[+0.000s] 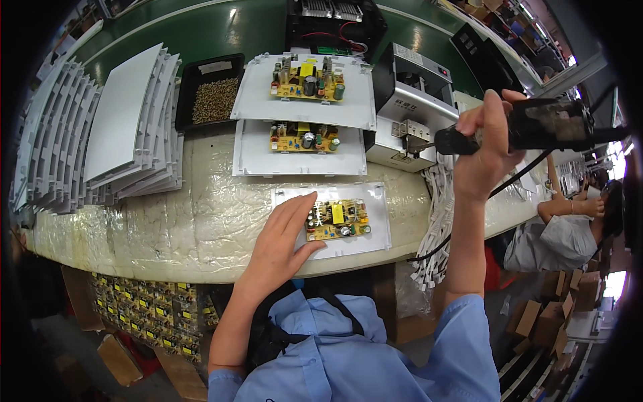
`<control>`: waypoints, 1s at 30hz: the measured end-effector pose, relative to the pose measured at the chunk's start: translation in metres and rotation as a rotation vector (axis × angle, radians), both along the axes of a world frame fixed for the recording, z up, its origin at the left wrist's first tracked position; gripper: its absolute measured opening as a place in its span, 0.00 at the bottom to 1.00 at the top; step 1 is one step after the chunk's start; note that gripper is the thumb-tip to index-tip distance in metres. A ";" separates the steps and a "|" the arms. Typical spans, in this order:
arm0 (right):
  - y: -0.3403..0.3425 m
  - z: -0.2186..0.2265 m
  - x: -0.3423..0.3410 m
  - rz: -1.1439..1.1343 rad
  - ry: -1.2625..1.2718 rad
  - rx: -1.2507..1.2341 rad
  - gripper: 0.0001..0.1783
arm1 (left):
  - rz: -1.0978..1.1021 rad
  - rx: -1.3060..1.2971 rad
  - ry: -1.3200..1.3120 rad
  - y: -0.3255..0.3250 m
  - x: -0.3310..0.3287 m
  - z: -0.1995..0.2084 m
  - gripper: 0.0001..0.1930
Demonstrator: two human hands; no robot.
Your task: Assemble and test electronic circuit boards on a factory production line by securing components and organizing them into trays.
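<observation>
My left hand (280,242) lies with fingers stretched out on a white plastic panel (380,221) near the table's front edge. Its fingertips and thumb touch the left side of a yellow-brown circuit board (355,216) that sits on this panel. On the right, my right hand (483,157) is raised and wrapped round a black electric screwdriver (546,126), held level. The screwdriver's tip points left, at the front of a silver screw feeder (413,102); whether a screw is on the tip is too small to tell.
Two more white panels with circuit boards (308,84) are stacked behind. Stacks of white panels (124,127) stand left, beside a black tray of small screws (216,100). White cables (437,221) hang over the front edge. A person (559,228) sits at the far right.
</observation>
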State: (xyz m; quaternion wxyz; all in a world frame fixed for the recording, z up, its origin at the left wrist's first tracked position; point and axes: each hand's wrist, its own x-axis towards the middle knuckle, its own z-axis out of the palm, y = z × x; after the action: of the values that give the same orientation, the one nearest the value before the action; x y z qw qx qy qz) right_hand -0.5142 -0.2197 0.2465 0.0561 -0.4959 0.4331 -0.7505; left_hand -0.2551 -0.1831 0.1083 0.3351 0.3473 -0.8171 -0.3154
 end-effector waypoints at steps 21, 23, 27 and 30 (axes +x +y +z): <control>0.061 -0.037 0.089 0.559 -0.019 0.383 0.17 | -0.020 -0.011 0.042 0.000 0.004 -0.009 0.37; 0.062 -0.038 0.087 0.700 0.033 0.346 0.19 | -0.027 -0.021 0.037 -0.001 0.004 -0.008 0.37; 0.048 -0.028 0.077 0.900 0.308 0.333 0.20 | -0.043 -0.025 0.039 -0.001 0.005 -0.007 0.38; 0.038 -0.035 0.070 1.090 0.259 0.349 0.20 | -0.044 -0.027 0.032 -0.002 0.003 -0.006 0.37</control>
State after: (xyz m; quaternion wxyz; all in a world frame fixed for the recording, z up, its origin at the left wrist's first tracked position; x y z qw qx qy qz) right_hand -0.4445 -0.1813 0.2113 0.4616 -0.7181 0.2358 -0.4644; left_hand -0.2522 -0.1852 0.1020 0.3457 0.3198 -0.8233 -0.3169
